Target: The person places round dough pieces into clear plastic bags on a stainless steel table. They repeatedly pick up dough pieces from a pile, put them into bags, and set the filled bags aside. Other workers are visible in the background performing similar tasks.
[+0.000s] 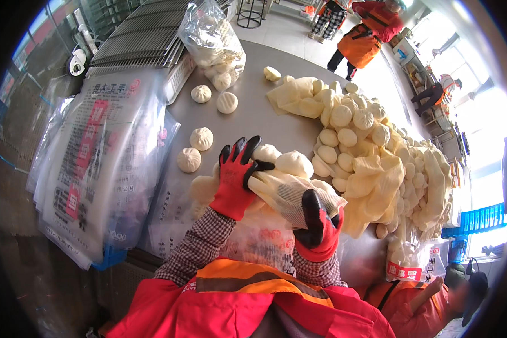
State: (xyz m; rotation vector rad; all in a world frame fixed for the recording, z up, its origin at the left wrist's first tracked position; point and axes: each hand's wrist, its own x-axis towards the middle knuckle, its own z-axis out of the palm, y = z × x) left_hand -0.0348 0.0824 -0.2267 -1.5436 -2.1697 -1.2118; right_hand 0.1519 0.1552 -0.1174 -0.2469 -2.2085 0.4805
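Note:
Both my hands wear red gloves with black-coated fingers. My left hand pinches the left edge of a pale mesh steamer cloth between thumb and forefinger, its other fingers spread. At the cloth's right end, my right hand grips the gathered mesh. Two white steamed buns rest against the cloth's far edge. More buns are partly hidden under the cloth and behind my left wrist. Beneath my hands lies a clear printed plastic bag, with buns at its far end.
A large heap of buns and cloths covers the table's right side. Loose buns and a filled bag stand left of it. Stacked printed bags and wire racks line the left. A co-worker is close at right.

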